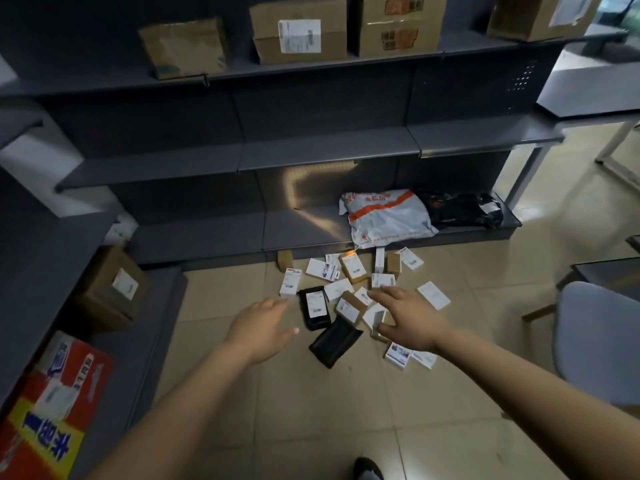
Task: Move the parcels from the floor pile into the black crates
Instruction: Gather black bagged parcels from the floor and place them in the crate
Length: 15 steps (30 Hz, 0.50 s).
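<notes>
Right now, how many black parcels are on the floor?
2. One black parcel with a white label lies between the hands; the other lies just nearer, below it. More may hide under the pile.

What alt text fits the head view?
Both hands, left hand and right hand, reach open and empty over a pile of small parcels on the tiled floor before grey shelving.

- The tiled floor (311, 410) carries a scatter of small parcels (353, 268) against the foot of the shelving.
- Two black pouches (313, 308) lie at the near side of the scatter.
- The bottom shelf (304, 226) bears a white mailer bag (388, 216) and a black bag (460, 207) toward its right end.
</notes>
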Each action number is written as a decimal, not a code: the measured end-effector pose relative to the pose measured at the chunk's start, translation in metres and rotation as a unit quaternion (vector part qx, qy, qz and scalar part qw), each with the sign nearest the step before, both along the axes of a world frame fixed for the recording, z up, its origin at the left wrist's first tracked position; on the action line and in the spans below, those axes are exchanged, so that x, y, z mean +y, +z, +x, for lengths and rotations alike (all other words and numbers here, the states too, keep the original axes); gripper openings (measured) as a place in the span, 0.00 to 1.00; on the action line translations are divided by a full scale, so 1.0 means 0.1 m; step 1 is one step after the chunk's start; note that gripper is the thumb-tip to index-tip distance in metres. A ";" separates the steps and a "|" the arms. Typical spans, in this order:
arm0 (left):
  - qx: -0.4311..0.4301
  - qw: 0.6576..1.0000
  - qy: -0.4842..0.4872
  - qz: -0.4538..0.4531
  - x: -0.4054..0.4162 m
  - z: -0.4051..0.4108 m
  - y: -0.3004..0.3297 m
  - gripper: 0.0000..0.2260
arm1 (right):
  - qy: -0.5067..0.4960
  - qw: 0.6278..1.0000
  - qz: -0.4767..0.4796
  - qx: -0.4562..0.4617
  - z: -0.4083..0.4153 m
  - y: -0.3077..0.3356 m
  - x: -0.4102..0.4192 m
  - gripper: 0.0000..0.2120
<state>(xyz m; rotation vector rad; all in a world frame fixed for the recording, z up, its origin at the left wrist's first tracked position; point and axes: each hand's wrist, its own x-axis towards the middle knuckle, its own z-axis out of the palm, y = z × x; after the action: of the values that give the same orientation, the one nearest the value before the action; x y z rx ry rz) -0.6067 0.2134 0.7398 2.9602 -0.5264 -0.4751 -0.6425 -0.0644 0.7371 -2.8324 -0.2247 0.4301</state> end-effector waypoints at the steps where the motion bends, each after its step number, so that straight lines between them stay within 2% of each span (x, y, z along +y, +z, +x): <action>1: 0.003 1.000 0.003 -0.004 -0.02 0.19 -0.01 0.28 | 0.006 1.000 -0.003 0.009 0.21 -0.03 -0.02 0.31; 8: 0.051 0.998 0.026 0.004 0.00 1.46 -0.29 0.30 | -0.008 0.998 -0.013 0.059 1.50 -0.32 -0.01 0.32; 15: 0.127 0.992 0.017 -0.005 0.18 2.82 -0.89 0.34 | -0.104 0.988 0.043 0.109 2.54 -0.90 0.34 0.33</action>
<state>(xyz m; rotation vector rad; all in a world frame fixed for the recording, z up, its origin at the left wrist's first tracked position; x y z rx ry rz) -0.3249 0.2312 0.6513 2.8337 -0.4465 -0.8288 -0.3882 -0.0302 0.6471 -2.6609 0.0922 0.6587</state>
